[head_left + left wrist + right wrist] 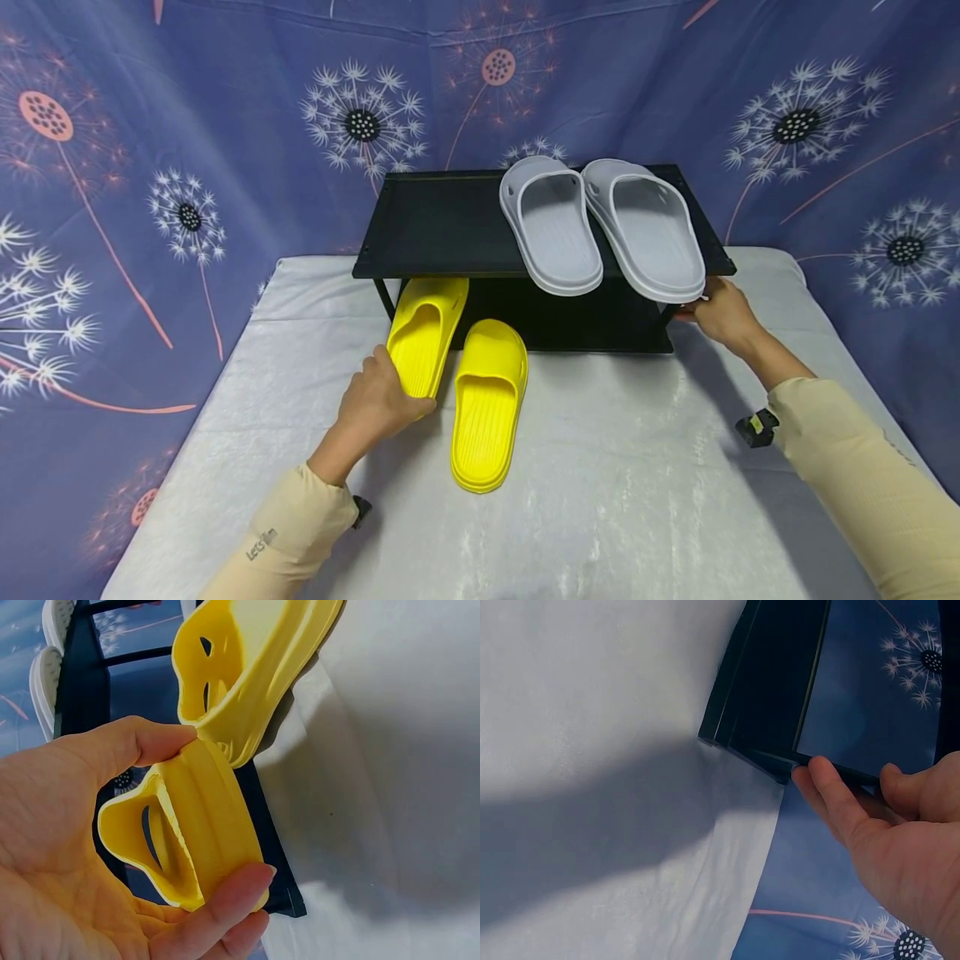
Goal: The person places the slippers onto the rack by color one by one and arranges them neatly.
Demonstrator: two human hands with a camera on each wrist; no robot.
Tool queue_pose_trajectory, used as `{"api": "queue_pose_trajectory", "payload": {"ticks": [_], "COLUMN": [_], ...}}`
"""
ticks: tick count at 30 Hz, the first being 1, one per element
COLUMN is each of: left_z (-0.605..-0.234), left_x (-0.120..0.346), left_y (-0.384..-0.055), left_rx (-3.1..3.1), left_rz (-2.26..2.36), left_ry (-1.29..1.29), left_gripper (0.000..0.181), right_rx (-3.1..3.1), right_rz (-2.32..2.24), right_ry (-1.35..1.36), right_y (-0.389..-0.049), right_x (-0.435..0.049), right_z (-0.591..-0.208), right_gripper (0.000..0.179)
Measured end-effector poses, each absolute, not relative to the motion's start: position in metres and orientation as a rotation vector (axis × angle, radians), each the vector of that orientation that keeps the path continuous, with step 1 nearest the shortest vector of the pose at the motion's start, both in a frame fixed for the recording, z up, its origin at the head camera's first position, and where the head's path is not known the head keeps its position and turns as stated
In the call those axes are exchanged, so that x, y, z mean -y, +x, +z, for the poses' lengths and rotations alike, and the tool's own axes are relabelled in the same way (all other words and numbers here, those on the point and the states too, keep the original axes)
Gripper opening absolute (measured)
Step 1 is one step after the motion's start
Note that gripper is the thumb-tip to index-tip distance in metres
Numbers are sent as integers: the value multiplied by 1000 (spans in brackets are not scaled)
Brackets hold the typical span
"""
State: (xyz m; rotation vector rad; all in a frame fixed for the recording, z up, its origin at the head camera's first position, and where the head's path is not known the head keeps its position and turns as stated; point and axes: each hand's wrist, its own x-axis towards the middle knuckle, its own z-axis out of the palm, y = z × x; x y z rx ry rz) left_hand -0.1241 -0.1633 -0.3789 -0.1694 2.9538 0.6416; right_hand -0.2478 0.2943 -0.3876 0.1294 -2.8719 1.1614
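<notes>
My left hand [372,400] grips a yellow slipper [418,342] by its heel end, thumb on one side and fingers on the other. The slipper's toe reaches under the top shelf of a black two-tier shoe rack [442,221], at the rack's left end. Beside it a second yellow slipper [487,392] sits with its toe at the front of the lower shelf and its heel toward me. At the rack's right end, my right hand [723,317] holds a thin dark side post [844,772] between thumb and fingers.
Two grey slippers [558,229] stand side by side on the right part of the top shelf, heels over its front edge. The rack is on a table with a pale cloth [600,483]. A blue dandelion-print curtain [247,83] hangs behind.
</notes>
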Motion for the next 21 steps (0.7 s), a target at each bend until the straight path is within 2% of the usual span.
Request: {"api": "queue_pose_trajectory", "payload": {"ticks": [21], "left_z": [-384], "left_x": [163], "left_y": [-138], "left_rx": [-2895], "left_rz": [646], "left_ry": [-224], "left_gripper": [92], "right_rx": [2893], "right_rz": [1171], "right_ry": [146], "right_y": [-247], "right_x": [-291], "right_z": [-386], "right_gripper": [28]}}
